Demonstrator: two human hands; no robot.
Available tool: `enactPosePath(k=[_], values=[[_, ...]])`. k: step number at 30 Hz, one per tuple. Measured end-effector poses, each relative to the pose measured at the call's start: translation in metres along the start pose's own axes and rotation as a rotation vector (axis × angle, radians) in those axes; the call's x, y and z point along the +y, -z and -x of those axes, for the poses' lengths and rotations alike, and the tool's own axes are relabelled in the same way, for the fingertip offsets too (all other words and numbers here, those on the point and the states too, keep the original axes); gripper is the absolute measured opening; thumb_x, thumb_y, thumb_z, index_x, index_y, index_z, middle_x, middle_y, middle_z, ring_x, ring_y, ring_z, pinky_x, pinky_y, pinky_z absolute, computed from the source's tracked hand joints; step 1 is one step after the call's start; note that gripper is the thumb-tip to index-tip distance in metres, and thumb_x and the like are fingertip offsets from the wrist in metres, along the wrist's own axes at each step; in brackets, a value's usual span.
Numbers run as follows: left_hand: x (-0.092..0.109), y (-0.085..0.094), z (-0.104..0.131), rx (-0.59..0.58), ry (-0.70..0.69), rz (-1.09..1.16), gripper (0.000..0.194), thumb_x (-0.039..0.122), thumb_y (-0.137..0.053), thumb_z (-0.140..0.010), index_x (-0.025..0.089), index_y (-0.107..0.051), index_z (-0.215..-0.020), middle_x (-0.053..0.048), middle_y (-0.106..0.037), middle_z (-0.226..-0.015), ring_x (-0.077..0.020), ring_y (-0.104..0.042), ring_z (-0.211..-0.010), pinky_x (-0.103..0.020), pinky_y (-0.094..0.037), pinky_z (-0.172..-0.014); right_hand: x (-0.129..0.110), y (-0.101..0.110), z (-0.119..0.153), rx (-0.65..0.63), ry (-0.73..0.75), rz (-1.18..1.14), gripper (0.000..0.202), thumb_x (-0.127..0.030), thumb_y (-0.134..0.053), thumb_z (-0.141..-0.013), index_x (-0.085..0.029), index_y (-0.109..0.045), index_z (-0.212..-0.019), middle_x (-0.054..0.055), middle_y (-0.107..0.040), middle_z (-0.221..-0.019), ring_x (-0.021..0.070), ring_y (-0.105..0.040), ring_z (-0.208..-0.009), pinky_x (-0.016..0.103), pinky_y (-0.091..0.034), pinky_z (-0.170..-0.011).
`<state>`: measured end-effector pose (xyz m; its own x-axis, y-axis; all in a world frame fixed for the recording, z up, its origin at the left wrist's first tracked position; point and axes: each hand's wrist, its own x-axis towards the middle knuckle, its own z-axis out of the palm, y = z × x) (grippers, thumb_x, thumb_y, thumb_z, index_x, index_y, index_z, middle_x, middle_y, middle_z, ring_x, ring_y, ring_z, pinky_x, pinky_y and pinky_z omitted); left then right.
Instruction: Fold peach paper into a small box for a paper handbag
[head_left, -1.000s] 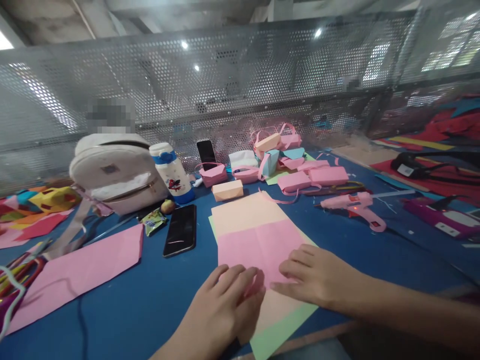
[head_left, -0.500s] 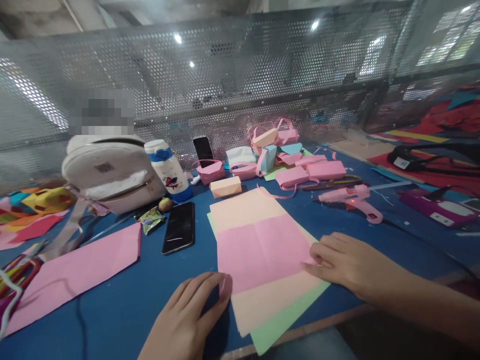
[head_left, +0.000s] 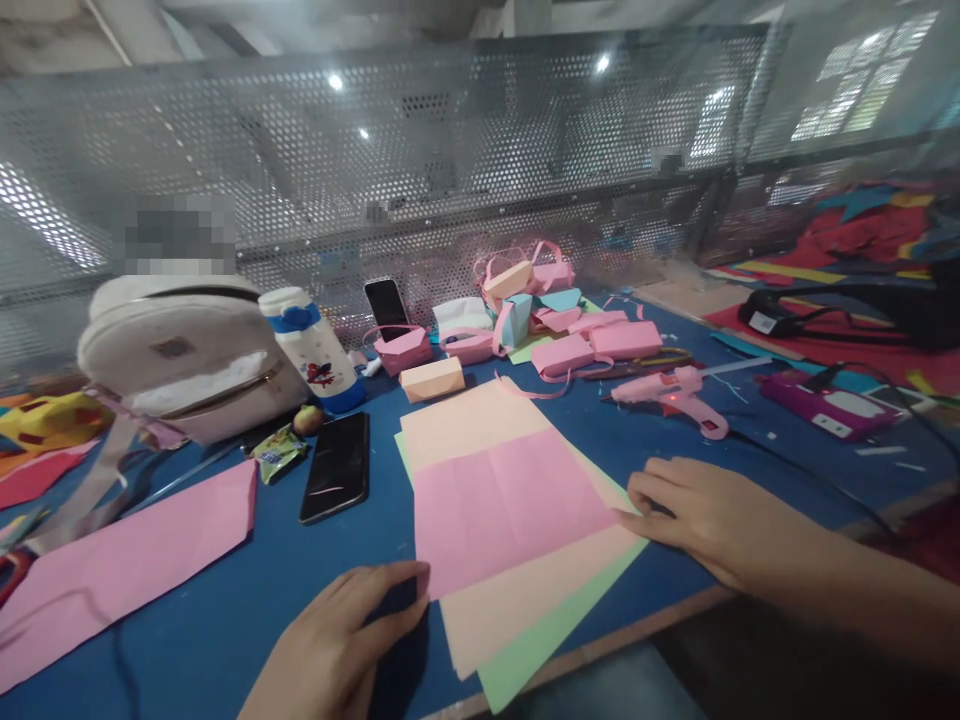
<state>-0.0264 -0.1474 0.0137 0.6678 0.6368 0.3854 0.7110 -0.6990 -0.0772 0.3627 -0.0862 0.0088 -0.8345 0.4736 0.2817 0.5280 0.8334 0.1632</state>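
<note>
A pink paper sheet (head_left: 502, 510) with faint creases lies across a peach sheet (head_left: 487, 425), and a pale green sheet (head_left: 517, 660) shows beneath at a slant. My left hand (head_left: 337, 635) pinches the pink sheet's near left corner between thumb and fingertips. At the opposite end, my right hand (head_left: 697, 515) has curled fingers, with the fingertips closed on the right corner of the pink sheet.
Left of the sheets are a black phone (head_left: 337, 468), a snack packet (head_left: 280, 453), a bottle (head_left: 315, 350), a white backpack (head_left: 180, 360) and folded pink paper (head_left: 142, 560). Folded paper pieces (head_left: 562, 355) sit behind. A pink glue gun (head_left: 675, 393) and purple power strip (head_left: 825, 405) lie right.
The camera view has swung slightly right, so things appear further left. My left fingers have straightened at the pink sheet's corner, and its left edge lies flatter.
</note>
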Motion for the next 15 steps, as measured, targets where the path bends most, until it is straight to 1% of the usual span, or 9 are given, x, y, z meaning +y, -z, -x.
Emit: enactPosePath(k=[2, 4, 7, 9, 10, 12, 13, 14, 15], values=[[-0.001, 0.004, 0.0, 0.021, -0.024, -0.017, 0.051, 0.004, -0.038, -0.078, 0.029, -0.07, -0.107, -0.002, -0.073, -0.114, -0.0157, -0.071, -0.093, -0.023, -0.059, -0.073, 0.002, 0.0, 0.0, -0.009, -0.004, -0.04, 0.044, 0.004, -0.05, -0.064, -0.02, -0.065, -0.097, 0.006, -0.059, -0.083, 0.0214, -0.044, -0.072, 0.032, -0.029, -0.062], [0.0, 0.01, -0.003, -0.006, -0.053, -0.048, 0.049, 0.004, -0.04, -0.077, 0.029, -0.071, -0.107, -0.001, -0.073, -0.113, -0.0161, -0.072, -0.091, -0.023, -0.059, -0.072, 0.004, 0.001, -0.001, -0.023, -0.012, -0.067, 0.041, 0.004, -0.051, -0.066, -0.02, -0.065, -0.096, 0.006, -0.06, -0.083, 0.0209, -0.045, -0.072, 0.032, -0.03, -0.062], [0.005, 0.019, -0.017, -0.069, -0.043, -0.108, 0.048, 0.008, -0.044, -0.077, 0.027, -0.068, -0.114, -0.003, -0.072, -0.119, -0.0206, -0.072, -0.092, -0.029, -0.06, -0.074, 0.005, 0.006, -0.007, -0.069, -0.02, -0.04, 0.032, 0.002, -0.055, -0.069, -0.019, -0.065, -0.091, 0.006, -0.062, -0.086, 0.0214, -0.05, -0.076, 0.032, -0.033, -0.063], [0.013, 0.019, -0.031, -0.098, -0.067, -0.124, 0.049, 0.014, -0.049, -0.079, 0.022, -0.061, -0.126, -0.006, -0.068, -0.126, -0.0241, -0.07, -0.101, -0.035, -0.059, -0.082, -0.001, 0.011, -0.017, -0.077, -0.012, -0.011, 0.029, -0.001, -0.058, -0.072, -0.018, -0.066, -0.094, 0.008, -0.066, -0.095, 0.0232, -0.054, -0.083, 0.034, -0.037, -0.066], [0.018, 0.016, -0.037, -0.092, -0.129, -0.111, 0.049, 0.016, -0.05, -0.081, 0.018, -0.059, -0.129, -0.007, -0.066, -0.129, -0.0241, -0.068, -0.106, -0.036, -0.058, -0.087, -0.006, 0.014, -0.023, -0.054, -0.005, -0.018, 0.029, -0.004, -0.059, -0.076, -0.017, -0.066, -0.102, 0.009, -0.067, -0.103, 0.0241, -0.056, -0.087, 0.035, -0.039, -0.069], [0.03, 0.004, -0.048, -0.088, -0.27, -0.092, 0.048, 0.017, -0.049, -0.086, 0.013, -0.055, -0.133, -0.006, -0.063, -0.133, -0.0213, -0.064, -0.115, -0.032, -0.054, -0.096, -0.019, 0.017, -0.035, 0.025, 0.074, -0.116, 0.034, -0.016, -0.055, -0.09, -0.016, -0.059, -0.124, 0.009, -0.067, -0.119, 0.0248, -0.058, -0.105, 0.037, -0.041, -0.084], [0.036, -0.003, -0.051, -0.066, -0.304, -0.097, 0.044, 0.017, -0.047, -0.089, 0.013, -0.055, -0.133, -0.005, -0.063, -0.133, -0.02, -0.063, -0.117, -0.031, -0.052, -0.098, -0.027, 0.017, -0.041, 0.019, 0.099, -0.177, 0.036, -0.025, -0.052, -0.096, -0.016, -0.055, -0.131, 0.009, -0.064, -0.127, 0.0248, -0.055, -0.114, 0.038, -0.04, -0.093], [0.041, -0.011, -0.053, -0.049, -0.318, -0.104, 0.04, 0.019, -0.046, -0.093, 0.013, -0.056, -0.132, -0.004, -0.064, -0.132, -0.019, -0.063, -0.117, -0.03, -0.051, -0.099, -0.034, 0.014, -0.045, -0.01, 0.14, -0.242, 0.045, -0.037, -0.049, -0.098, -0.014, -0.051, -0.137, 0.011, -0.061, -0.133, 0.0257, -0.053, -0.121, 0.04, -0.038, -0.099], [0.045, -0.019, -0.054, -0.024, -0.336, -0.102, 0.038, 0.022, -0.045, -0.095, 0.012, -0.058, -0.13, -0.004, -0.066, -0.129, -0.0196, -0.064, -0.116, -0.03, -0.051, -0.099, -0.041, 0.011, -0.048, -0.032, 0.175, -0.296, 0.053, -0.045, -0.046, -0.099, -0.012, -0.047, -0.141, 0.012, -0.057, -0.138, 0.026, -0.049, -0.127, 0.04, -0.037, -0.103]])
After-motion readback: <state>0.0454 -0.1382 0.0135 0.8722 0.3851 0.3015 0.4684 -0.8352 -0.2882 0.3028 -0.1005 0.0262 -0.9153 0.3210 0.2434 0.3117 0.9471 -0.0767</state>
